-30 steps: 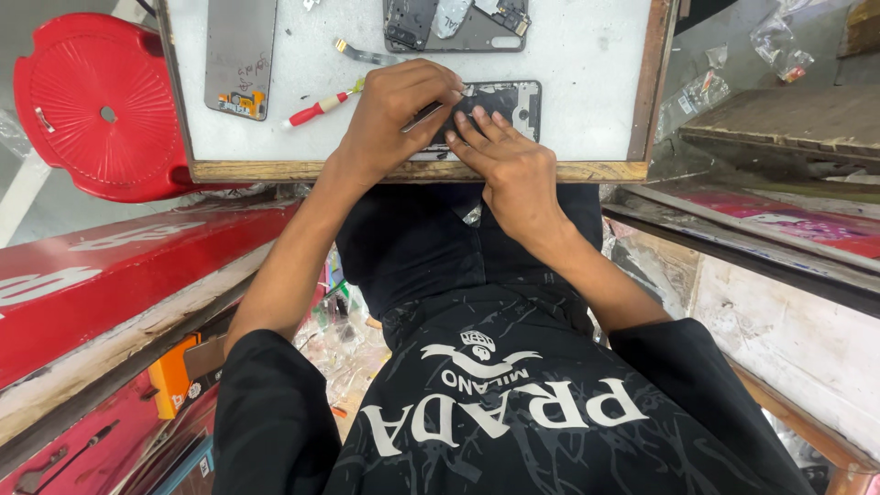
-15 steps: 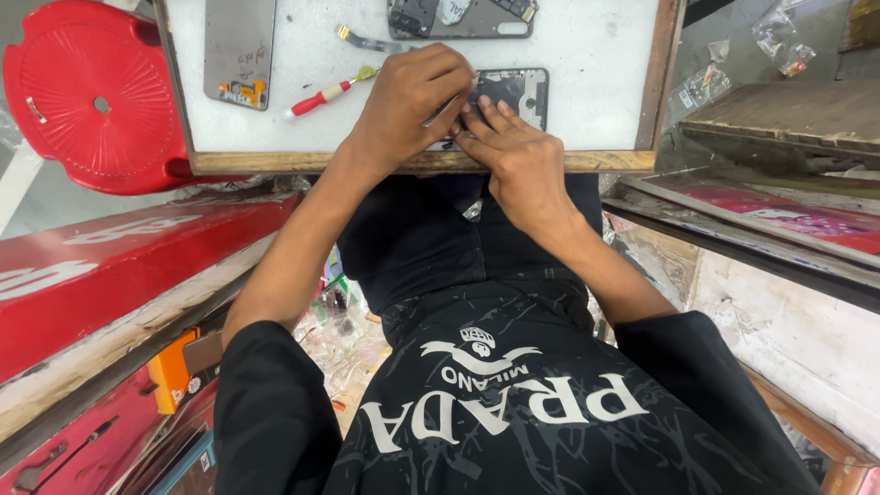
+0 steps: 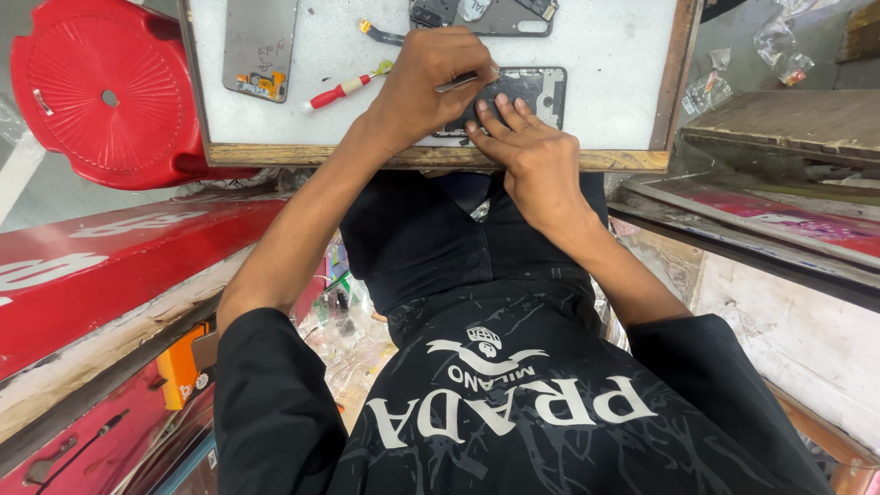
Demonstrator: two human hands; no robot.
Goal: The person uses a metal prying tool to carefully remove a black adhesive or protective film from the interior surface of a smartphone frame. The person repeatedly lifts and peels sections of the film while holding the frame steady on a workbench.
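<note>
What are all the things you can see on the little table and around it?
Opened phone: one, dark, on the board near its front edge, under both hands.
Tweezers: one, silver, in the left hand, over the opened phone.
Screwdriver: one, red and white handle, on the board left of the hands.
Phone back cover: one, grey, on the board's left side.
Phone frame: one, dark grey, at the board's far edge.
Board: one, white with wooden rim.
Stool: one, red, left of the board.
Plastic bags: a few, clear, top right.
Left hand: one, gripping the tweezers.
Right hand: one, fingers pressing the opened phone.
</note>
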